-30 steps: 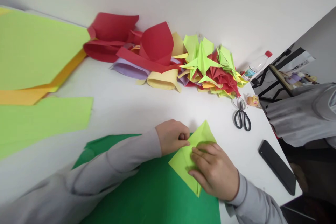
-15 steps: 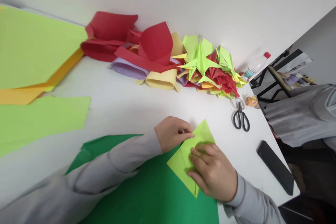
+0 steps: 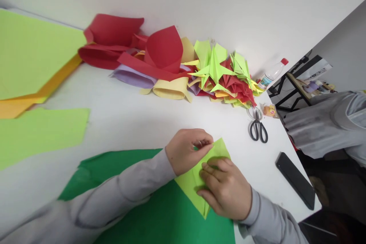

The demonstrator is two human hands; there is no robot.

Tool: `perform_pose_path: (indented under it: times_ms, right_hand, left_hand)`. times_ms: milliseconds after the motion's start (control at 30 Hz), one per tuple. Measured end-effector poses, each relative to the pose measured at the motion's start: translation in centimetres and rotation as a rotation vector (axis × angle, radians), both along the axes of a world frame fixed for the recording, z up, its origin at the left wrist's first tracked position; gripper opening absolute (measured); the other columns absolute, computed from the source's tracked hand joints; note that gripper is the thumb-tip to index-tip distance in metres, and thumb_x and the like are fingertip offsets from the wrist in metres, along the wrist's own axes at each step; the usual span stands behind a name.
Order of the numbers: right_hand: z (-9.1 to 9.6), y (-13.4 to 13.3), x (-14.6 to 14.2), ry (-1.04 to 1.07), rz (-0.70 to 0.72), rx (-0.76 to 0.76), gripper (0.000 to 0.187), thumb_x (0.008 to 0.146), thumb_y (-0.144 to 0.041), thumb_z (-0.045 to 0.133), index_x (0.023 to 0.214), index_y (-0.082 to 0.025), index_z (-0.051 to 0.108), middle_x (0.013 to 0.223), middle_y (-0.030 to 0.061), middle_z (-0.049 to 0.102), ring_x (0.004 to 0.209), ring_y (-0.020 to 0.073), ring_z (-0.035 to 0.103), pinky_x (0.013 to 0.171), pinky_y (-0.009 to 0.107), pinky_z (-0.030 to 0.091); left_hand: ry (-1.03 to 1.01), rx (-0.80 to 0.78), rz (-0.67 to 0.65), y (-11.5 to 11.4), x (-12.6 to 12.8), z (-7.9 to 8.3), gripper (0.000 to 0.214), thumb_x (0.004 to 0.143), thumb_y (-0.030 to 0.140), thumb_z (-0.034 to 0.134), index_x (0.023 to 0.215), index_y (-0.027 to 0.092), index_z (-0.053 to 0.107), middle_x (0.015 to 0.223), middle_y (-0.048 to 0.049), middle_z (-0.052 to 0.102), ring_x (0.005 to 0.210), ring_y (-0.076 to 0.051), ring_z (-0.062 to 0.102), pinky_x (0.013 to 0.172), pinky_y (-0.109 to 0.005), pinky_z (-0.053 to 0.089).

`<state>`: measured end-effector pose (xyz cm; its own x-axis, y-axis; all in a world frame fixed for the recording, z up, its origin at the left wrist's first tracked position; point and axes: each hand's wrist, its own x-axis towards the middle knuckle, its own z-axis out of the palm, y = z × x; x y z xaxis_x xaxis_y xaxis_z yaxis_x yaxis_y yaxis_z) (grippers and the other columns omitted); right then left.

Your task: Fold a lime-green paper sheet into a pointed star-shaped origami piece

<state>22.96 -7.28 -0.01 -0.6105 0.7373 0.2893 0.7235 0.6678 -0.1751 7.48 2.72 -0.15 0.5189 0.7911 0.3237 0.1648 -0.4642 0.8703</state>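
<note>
Sheets of lime-green paper (image 3: 34,57) and an orange strip (image 3: 42,93) are lying at the far left of the white table (image 3: 128,118); a large dark green sheet (image 3: 171,213) is lying under the person's grey-sleeved arms. The left hand (image 3: 185,152) is pinching thumb and forefinger together on the upper edge of a lime-green folded paper (image 3: 191,181), which is resting partly on the dark green sheet, just in front of the person. The right hand (image 3: 225,190) is lying flat on that paper, fingers pressing it down, not clamped around it. The piece is already showing a flat, pointed kite shape, so several creases appear to be made; compared with the pile of pointed origami figures (image 3: 223,76) by the wall, much folding seems to be left. Further right, black scissors (image 3: 258,129), a dark phone (image 3: 294,185) and a plastic bottle (image 3: 271,73) are lying; another person's grey sleeve (image 3: 323,126) is showing at the edge.
</note>
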Motion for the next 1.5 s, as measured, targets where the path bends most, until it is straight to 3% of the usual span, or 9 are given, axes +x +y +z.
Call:
perform_pose_path:
  times_ms: [167, 367, 633, 767, 1000, 1100, 1200, 1367, 1500]
  right_hand:
    - [0.0, 0.0, -0.2, 0.011, 0.025, -0.004, 0.028, 0.091, -0.029, 0.051, 0.104, -0.007, 0.063, 0.103, 0.0160, 0.070, 0.094, 0.0272, 0.057, 0.078, 0.042, 0.048]
    - [-0.2, -0.1, -0.2, -0.009, 0.016, -0.002, 0.029, 0.092, -0.030, 0.050, 0.105, -0.008, 0.063, 0.105, 0.0153, 0.070, 0.094, 0.0273, 0.057, 0.079, 0.043, 0.048]
    - [-0.2, -0.2, -0.4, 0.005, 0.047, 0.008, 0.027, 0.091, -0.028, 0.051, 0.103, -0.008, 0.063, 0.104, 0.0147, 0.070, 0.095, 0.0270, 0.058, 0.077, 0.042, 0.049]
    - [-0.2, -0.2, -0.4, 0.009, 0.051, 0.014, 0.026, 0.091, -0.027, 0.052, 0.103, -0.008, 0.063, 0.104, 0.0147, 0.070, 0.095, 0.0269, 0.058, 0.078, 0.042, 0.049]
    - [-0.1, -0.1, -0.5, 0.018, 0.073, 0.000, 0.026, 0.091, -0.028, 0.051, 0.106, -0.009, 0.062, 0.103, 0.0146, 0.071, 0.097, 0.0260, 0.058, 0.079, 0.041, 0.049]
    - [-0.1, 0.0, -0.4, 0.037, 0.066, -0.013, 0.027, 0.091, -0.029, 0.051, 0.108, -0.010, 0.061, 0.104, 0.0142, 0.070, 0.097, 0.0252, 0.059, 0.079, 0.041, 0.048]
    - [0.0, 0.1, -0.2, 0.044, 0.026, -0.010, 0.028, 0.091, -0.030, 0.051, 0.107, -0.009, 0.062, 0.102, 0.0141, 0.071, 0.096, 0.0260, 0.059, 0.080, 0.042, 0.048]
    - [0.3, 0.6, 0.5, 0.025, -0.033, -0.009, 0.028, 0.091, -0.029, 0.051, 0.106, -0.008, 0.063, 0.102, 0.0145, 0.071, 0.095, 0.0274, 0.060, 0.080, 0.043, 0.048]
    - [0.2, 0.6, 0.6, 0.011, -0.036, -0.024, 0.029, 0.091, -0.030, 0.052, 0.108, -0.008, 0.062, 0.104, 0.0154, 0.070, 0.097, 0.0279, 0.059, 0.081, 0.044, 0.048]
  left_hand:
    - [-0.002, 0.011, 0.029, -0.1, 0.1, 0.4, 0.023, 0.077, 0.027, 0.054, 0.057, 0.017, 0.059, 0.057, 0.0015, 0.059, 0.052, -0.009, 0.052, 0.051, -0.019, 0.043]
    - [-0.032, -0.022, 0.018, -0.1, -0.1, 1.1, 0.016, 0.077, 0.022, 0.054, 0.067, 0.017, 0.066, 0.067, -0.0005, 0.067, 0.059, -0.010, 0.058, 0.055, -0.018, 0.047]
    - [-0.060, -0.002, 0.047, -0.4, -0.2, 1.7, 0.026, 0.080, 0.027, 0.054, 0.058, 0.016, 0.062, 0.056, 0.0004, 0.060, 0.052, -0.009, 0.052, 0.051, -0.019, 0.043]
    - [-0.080, 0.010, 0.071, -0.3, -0.3, 1.7, 0.023, 0.079, 0.025, 0.054, 0.060, 0.017, 0.064, 0.061, -0.0004, 0.064, 0.055, -0.010, 0.054, 0.054, -0.020, 0.046]
    - [-0.095, -0.070, 0.102, -0.1, -0.6, 2.5, 0.025, 0.077, 0.032, 0.057, 0.058, 0.017, 0.063, 0.058, -0.0002, 0.065, 0.054, -0.011, 0.054, 0.053, -0.020, 0.045]
    - [-0.029, -0.200, 0.035, 0.5, -0.8, 2.3, 0.028, 0.076, 0.040, 0.059, 0.062, 0.016, 0.065, 0.060, -0.0004, 0.065, 0.055, -0.012, 0.054, 0.052, -0.020, 0.044]
    - [0.149, -0.236, -0.129, 1.5, -1.4, 1.3, 0.025, 0.065, 0.042, 0.070, 0.067, 0.017, 0.067, 0.061, 0.0024, 0.064, 0.058, -0.011, 0.055, 0.055, -0.020, 0.044]
    - [0.489, -0.057, -0.296, 2.3, -1.7, -0.6, 0.003, 0.065, 0.022, 0.064, 0.064, 0.019, 0.066, 0.059, 0.0059, 0.059, 0.056, -0.009, 0.052, 0.055, -0.019, 0.036]
    - [0.549, 0.084, -0.276, 2.1, -1.3, -1.4, 0.016, 0.068, 0.020, 0.055, 0.052, 0.017, 0.051, 0.053, 0.0051, 0.052, 0.053, -0.010, 0.045, 0.053, -0.022, 0.029]
